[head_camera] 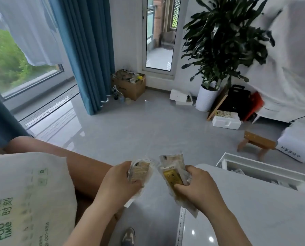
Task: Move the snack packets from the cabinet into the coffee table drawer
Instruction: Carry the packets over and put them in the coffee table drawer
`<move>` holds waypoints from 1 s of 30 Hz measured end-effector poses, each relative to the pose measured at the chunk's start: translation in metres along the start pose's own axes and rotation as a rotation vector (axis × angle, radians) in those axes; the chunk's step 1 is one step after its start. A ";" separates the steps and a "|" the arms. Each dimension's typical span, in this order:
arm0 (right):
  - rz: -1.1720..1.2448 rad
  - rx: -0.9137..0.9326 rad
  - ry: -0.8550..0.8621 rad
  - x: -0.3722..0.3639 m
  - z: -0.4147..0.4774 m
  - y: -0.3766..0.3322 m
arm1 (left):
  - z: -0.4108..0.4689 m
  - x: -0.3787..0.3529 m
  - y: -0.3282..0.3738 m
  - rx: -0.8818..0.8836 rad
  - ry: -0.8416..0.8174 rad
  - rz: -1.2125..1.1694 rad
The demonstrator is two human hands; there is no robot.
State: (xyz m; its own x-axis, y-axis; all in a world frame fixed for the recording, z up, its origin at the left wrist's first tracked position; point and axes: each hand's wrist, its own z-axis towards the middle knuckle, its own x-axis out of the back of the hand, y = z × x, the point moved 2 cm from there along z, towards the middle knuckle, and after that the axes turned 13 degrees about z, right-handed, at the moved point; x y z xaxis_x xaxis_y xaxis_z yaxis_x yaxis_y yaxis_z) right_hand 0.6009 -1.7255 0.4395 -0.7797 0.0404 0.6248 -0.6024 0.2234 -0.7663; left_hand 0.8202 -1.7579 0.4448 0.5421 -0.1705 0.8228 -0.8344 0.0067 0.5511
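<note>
Two lots held: left hand (pixel 116 185) grips pale packets (pixel 139 170), right hand (pixel 199 189) grips yellow packets (pixel 171 174), over the table's (pixel 254 219) left edge; best carried level rightward into the open drawer (pixel 254 161), laid flat.

Two upright bunches of clear snack packets (pixel 172 175)

We see a blue pleated curtain (pixel 87 59) hanging to the grey tiled floor (pixel 139 125). Beside its hem, at the floor's far edge, stands an open brown cardboard box (pixel 131 87). Toward the far right corner a dark-green leafy plant (pixel 224 41) rises from a white cylindrical pot (pixel 206 99); nearer us sits a small wooden stool (pixel 257 141).
</note>
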 end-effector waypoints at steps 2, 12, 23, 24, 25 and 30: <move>-0.010 -0.026 0.029 -0.001 0.026 -0.005 | 0.036 0.005 0.001 -0.034 -0.005 0.021; 0.031 -0.236 0.203 0.009 0.119 -0.017 | 0.187 0.008 0.024 -0.216 -0.149 0.042; 0.022 -0.370 0.301 0.055 0.205 0.033 | 0.295 -0.043 0.097 -0.297 -0.280 0.096; 0.020 -0.375 0.318 0.064 0.215 0.039 | 0.307 -0.049 0.107 -0.303 -0.291 0.116; 0.027 -0.383 0.335 0.073 0.225 0.045 | 0.319 -0.055 0.118 -0.315 -0.301 0.137; 0.082 -0.428 0.393 0.117 0.271 0.083 | 0.374 -0.082 0.175 -0.368 -0.314 0.189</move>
State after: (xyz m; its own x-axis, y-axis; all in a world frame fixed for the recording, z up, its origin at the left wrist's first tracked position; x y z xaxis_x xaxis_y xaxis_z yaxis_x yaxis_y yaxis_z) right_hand 0.4135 -1.9667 0.4087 -0.6498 0.4145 0.6371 -0.3564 0.5742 -0.7371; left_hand 0.5920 -2.1110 0.4218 0.2817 -0.4198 0.8628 -0.7940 0.4028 0.4553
